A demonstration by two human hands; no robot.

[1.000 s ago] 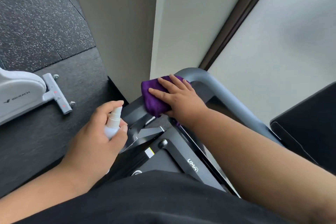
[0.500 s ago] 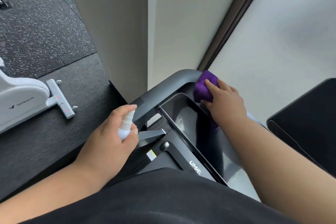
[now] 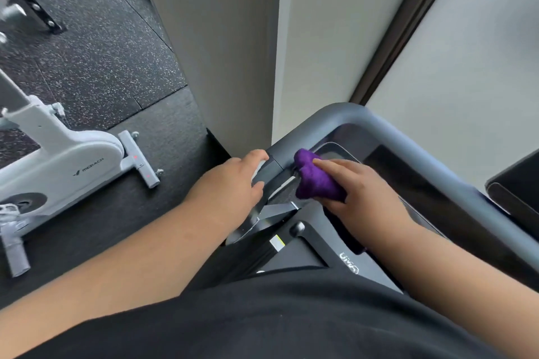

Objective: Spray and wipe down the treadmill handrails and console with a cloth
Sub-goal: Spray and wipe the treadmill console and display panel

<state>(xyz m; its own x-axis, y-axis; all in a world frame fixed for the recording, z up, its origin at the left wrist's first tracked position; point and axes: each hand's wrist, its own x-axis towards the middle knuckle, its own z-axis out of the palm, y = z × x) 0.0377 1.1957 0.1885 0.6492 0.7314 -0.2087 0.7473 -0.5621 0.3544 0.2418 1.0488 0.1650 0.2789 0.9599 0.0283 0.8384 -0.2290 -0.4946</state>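
While one purple cloth (image 3: 316, 179) is bunched up and gripped by the right hand (image 3: 361, 198), it is pressed onto the near left corner of the one dark screen (image 3: 338, 151) of the treadmill. One grey handrail (image 3: 414, 143) is bent around that screen. The left hand (image 3: 233, 183) is curled at the left end of the handrail, with something pale just seen under its fingers (image 3: 258, 157); what is held cannot be told. Two bare arms are seen. One white exercise bike (image 3: 67, 160) is stood on the dark floor (image 3: 102, 52), well apart to the left.
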